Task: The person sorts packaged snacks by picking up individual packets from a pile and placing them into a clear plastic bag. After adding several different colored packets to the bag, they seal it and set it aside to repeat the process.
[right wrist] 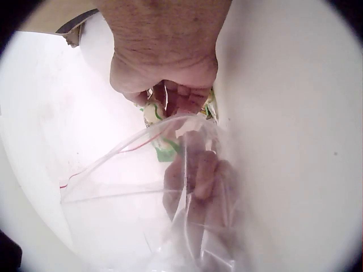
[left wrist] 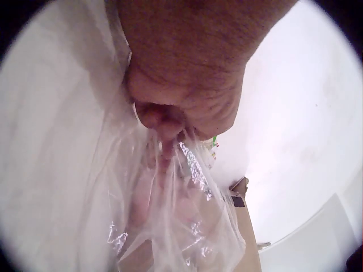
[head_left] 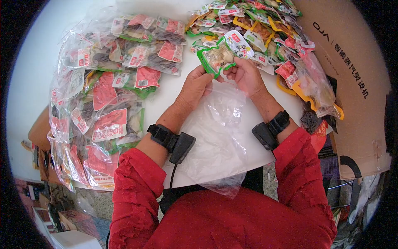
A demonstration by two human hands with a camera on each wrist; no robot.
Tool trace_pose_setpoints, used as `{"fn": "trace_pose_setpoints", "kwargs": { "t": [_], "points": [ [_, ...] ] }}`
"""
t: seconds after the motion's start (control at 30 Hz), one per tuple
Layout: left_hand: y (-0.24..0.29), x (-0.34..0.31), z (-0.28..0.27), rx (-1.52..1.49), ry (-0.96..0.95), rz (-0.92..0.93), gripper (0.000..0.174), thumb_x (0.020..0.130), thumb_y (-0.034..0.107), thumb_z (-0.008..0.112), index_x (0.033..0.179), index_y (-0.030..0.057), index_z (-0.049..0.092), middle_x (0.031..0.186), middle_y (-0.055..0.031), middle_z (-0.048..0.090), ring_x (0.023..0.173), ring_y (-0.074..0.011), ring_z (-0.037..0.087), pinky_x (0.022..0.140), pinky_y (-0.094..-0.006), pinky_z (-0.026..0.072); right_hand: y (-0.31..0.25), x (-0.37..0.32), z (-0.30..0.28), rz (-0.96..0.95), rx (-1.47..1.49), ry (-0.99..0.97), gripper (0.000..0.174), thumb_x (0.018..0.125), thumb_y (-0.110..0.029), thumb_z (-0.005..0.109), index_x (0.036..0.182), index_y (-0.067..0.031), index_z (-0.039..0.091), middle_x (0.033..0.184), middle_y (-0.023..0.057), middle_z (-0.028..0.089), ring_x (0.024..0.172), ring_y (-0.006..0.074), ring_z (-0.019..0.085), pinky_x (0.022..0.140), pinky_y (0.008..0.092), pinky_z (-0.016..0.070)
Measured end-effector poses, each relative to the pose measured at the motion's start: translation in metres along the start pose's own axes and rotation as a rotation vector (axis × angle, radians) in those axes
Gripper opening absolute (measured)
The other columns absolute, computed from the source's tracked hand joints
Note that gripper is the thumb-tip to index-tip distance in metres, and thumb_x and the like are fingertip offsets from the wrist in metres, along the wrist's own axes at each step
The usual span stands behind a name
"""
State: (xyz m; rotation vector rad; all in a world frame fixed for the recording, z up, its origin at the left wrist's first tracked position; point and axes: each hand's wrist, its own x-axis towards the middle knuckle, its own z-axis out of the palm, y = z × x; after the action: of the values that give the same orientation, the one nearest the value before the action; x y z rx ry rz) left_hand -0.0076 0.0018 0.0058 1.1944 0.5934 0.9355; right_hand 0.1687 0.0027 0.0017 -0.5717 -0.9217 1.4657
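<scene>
In the head view both hands meet over the table. My left hand (head_left: 195,88) grips the mouth of a clear zip bag (head_left: 215,137), which hangs down toward the table's front edge. The left wrist view shows the bag's film (left wrist: 170,226) gathered under the curled fingers. My right hand (head_left: 248,78) pinches a small green-edged food packet (head_left: 217,59) with pale pieces inside. A white-labelled packet (head_left: 240,42) lies right behind it. Through the bag, the right wrist view shows the left hand's fingers (right wrist: 198,170) below the packet's green edge (right wrist: 165,154).
Clear bags filled with red-labelled packets (head_left: 110,93) cover the table's left side. A heap of loose packets (head_left: 257,29) lies at the back right, with a filled bag (head_left: 306,79) beside it. A large cardboard box (head_left: 352,95) stands on the right.
</scene>
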Motion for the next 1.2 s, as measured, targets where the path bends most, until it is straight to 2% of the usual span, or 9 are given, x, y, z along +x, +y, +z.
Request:
{"fn": "trace_pose_setpoints", "kwargs": {
  "t": [0.5,0.6,0.7,0.77,0.87,0.9,1.03,1.1,1.2],
  "points": [
    [-0.004,-0.002,0.004,0.180,0.027,-0.047,0.027,0.085,0.023,0.051,0.108,0.0093,0.048,0.081,-0.0014,0.060,0.049,-0.0028,0.038,0.040,-0.0166,0.0295,0.002,-0.002,0.012,-0.048,-0.199,0.083,0.024,0.085,-0.027,0.050,0.096,-0.0062,0.051,0.080,0.0044,0.057,0.064,0.0129,0.055,0.049,0.0244,0.0416],
    [-0.008,0.000,0.003,0.102,0.181,0.074,0.027,0.085,0.022,0.050,0.109,0.0106,0.046,0.082,-0.0001,0.060,0.051,-0.0020,0.040,0.041,-0.0156,0.0292,0.002,0.000,-0.001,0.015,-0.237,0.162,0.026,0.084,-0.028,0.051,0.096,-0.0054,0.050,0.081,0.0056,0.057,0.066,0.0137,0.056,0.051,0.0246,0.0435],
    [-0.009,0.005,-0.004,0.129,0.338,0.068,0.034,0.083,0.010,0.049,0.116,0.0128,0.041,0.085,-0.0054,0.057,0.059,-0.0078,0.048,0.051,-0.0244,0.0417,-0.001,0.001,0.000,0.063,-0.404,0.182,0.030,0.085,-0.032,0.050,0.097,-0.0042,0.050,0.086,0.0075,0.057,0.069,0.0148,0.057,0.055,0.0239,0.0447],
    [-0.020,0.011,-0.007,0.814,0.433,0.543,0.049,0.079,0.005,0.050,0.124,0.0153,0.035,0.097,-0.0111,0.051,0.075,-0.0205,0.055,0.065,-0.0318,0.0456,-0.005,-0.003,0.008,0.126,-0.227,0.068,0.032,0.085,-0.034,0.048,0.097,-0.0043,0.049,0.089,0.0081,0.056,0.074,0.0157,0.058,0.061,0.0271,0.0474],
    [-0.004,-0.007,0.007,1.144,0.218,0.347,0.061,0.073,0.003,0.051,0.128,0.0181,0.031,0.104,-0.0133,0.044,0.089,-0.0303,0.052,0.075,-0.0363,0.0440,0.001,-0.002,0.019,0.087,0.082,0.033,0.033,0.086,-0.034,0.047,0.100,-0.0042,0.049,0.093,0.0081,0.056,0.081,0.0171,0.057,0.069,0.0306,0.0482],
    [-0.005,-0.009,0.010,1.187,0.199,0.371,0.067,0.069,0.000,0.051,0.129,0.0218,0.030,0.104,-0.0120,0.044,0.083,-0.0262,0.053,0.077,-0.0338,0.0430,0.002,-0.002,0.015,0.083,0.086,0.035,0.033,0.086,-0.034,0.047,0.100,-0.0042,0.049,0.093,0.0081,0.056,0.081,0.0171,0.057,0.069,0.0306,0.0482],
    [-0.004,-0.009,0.012,1.171,0.083,0.396,0.059,0.072,0.002,0.051,0.126,0.0164,0.034,0.102,-0.0103,0.045,0.078,-0.0250,0.054,0.068,-0.0337,0.0452,0.002,-0.001,0.001,0.060,-0.001,0.087,0.030,0.085,-0.027,0.048,0.104,-0.0033,0.047,0.097,0.0080,0.056,0.089,0.0173,0.055,0.079,0.0308,0.0459],
    [-0.002,-0.008,0.016,0.631,0.181,0.320,0.045,0.077,0.004,0.050,0.120,0.0101,0.038,0.093,-0.0070,0.049,0.064,-0.0148,0.052,0.060,-0.0284,0.0441,0.001,0.001,-0.002,0.047,0.021,0.167,0.029,0.085,-0.025,0.048,0.104,-0.0029,0.047,0.098,0.0080,0.055,0.090,0.0169,0.055,0.079,0.0298,0.0453],
    [-0.004,-0.002,0.008,0.286,0.192,0.129,0.034,0.082,0.012,0.051,0.114,0.0063,0.041,0.087,-0.0036,0.052,0.058,-0.0067,0.045,0.054,-0.0228,0.0407,0.000,0.002,-0.002,-0.003,0.080,0.071,0.027,0.084,-0.022,0.048,0.103,-0.0031,0.048,0.098,0.0081,0.055,0.089,0.0163,0.056,0.077,0.0288,0.0461]
  ]
}}
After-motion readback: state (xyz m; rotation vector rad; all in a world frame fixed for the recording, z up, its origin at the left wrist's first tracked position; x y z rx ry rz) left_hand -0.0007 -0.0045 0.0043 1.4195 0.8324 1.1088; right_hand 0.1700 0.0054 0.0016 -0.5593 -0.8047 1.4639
